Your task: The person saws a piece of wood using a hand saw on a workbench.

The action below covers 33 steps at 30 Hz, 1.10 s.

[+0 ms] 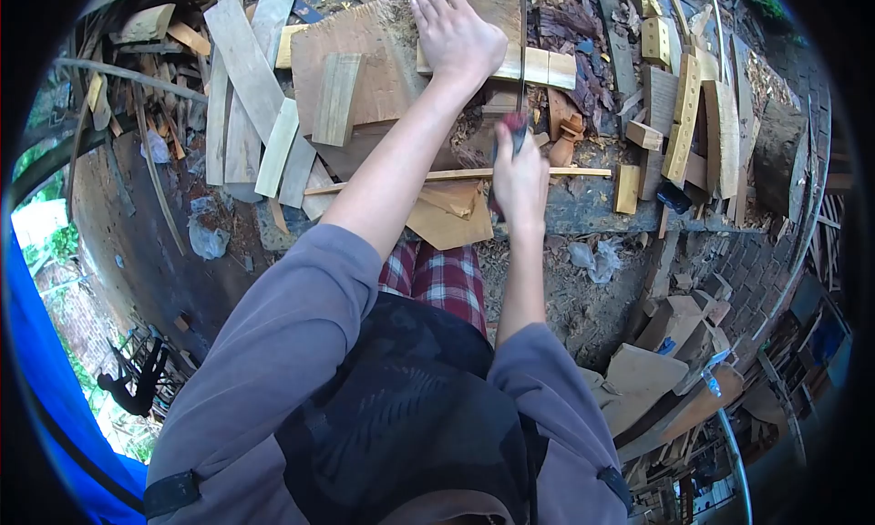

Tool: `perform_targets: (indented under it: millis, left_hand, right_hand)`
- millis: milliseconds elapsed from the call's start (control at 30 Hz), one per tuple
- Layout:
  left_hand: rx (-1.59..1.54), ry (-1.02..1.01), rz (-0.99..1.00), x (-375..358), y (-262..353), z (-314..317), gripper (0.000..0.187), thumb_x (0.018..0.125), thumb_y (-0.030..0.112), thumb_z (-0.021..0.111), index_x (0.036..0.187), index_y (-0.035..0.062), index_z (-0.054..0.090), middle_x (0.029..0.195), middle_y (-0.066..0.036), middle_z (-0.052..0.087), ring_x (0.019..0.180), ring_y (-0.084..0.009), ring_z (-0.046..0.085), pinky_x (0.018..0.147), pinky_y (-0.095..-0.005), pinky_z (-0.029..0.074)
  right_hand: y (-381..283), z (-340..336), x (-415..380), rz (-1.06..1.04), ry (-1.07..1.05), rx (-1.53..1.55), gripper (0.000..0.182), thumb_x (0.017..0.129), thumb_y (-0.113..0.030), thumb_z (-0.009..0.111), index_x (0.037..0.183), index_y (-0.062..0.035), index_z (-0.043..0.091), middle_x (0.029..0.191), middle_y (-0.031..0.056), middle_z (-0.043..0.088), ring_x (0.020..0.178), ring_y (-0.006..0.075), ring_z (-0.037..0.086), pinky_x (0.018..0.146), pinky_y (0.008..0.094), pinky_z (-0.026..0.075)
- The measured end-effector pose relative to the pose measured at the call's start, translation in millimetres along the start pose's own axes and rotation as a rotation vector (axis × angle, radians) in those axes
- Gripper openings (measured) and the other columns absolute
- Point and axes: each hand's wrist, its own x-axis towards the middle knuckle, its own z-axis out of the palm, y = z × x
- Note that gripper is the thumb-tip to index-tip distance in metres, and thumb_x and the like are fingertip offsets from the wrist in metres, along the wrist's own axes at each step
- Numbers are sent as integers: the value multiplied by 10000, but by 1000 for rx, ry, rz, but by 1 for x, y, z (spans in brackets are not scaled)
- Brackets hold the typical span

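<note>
My right hand (521,183) is wrapped around the red and dark handle of a handsaw (523,46), its thin blade pointing away from me. The blade crosses a pale wooden strip (554,69) near its right end. My left hand (458,33) lies over that strip left of the blade, fingers stretched out flat and pointing away. Under and beside the left hand is a wide brown board (374,37), with a short pale block (340,98) on it. A small turned wooden piece (567,140) stands right of the saw handle.
A long thin stick (574,171) lies along the near edge of the workbench (583,211). Loose planks (241,60) lie at left. A yellowish block with holes (682,128) is among offcuts at right. More wood scraps (647,375) lie on the ground.
</note>
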Motion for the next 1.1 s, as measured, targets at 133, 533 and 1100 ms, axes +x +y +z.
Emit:
perform_targets:
  millis: [133, 533, 1100]
  left_hand:
    - [20, 10, 50, 1, -6, 5, 663, 798, 208, 477, 1345, -156, 385, 1454, -416, 281, 1408, -480, 271, 1203, -469, 154]
    - [-18, -15, 92, -3, 0, -4, 660, 798, 198, 472, 1348, -154, 377, 1464, -405, 276, 1416, -469, 259, 1205, -461, 155]
    - [-41, 28, 361, -27, -5, -23, 249, 868, 226, 536, 972, 0, 537, 1090, -238, 506, 1129, -402, 458, 982, -503, 346]
  right_hand:
    - [33, 15, -48, 50, 10, 28, 448, 974, -453, 481, 1180, -77, 608, 892, 317, 650, 877, 496, 624, 764, 556, 483]
    - [13, 14, -9, -82, 83, 98, 464, 982, -480, 464, 1104, -60, 619, 863, 303, 659, 875, 486, 632, 755, 545, 491]
    - [7, -6, 14, 23, 32, -5, 568, 965, -524, 471, 1202, -22, 588, 909, 315, 663, 918, 482, 637, 807, 536, 503]
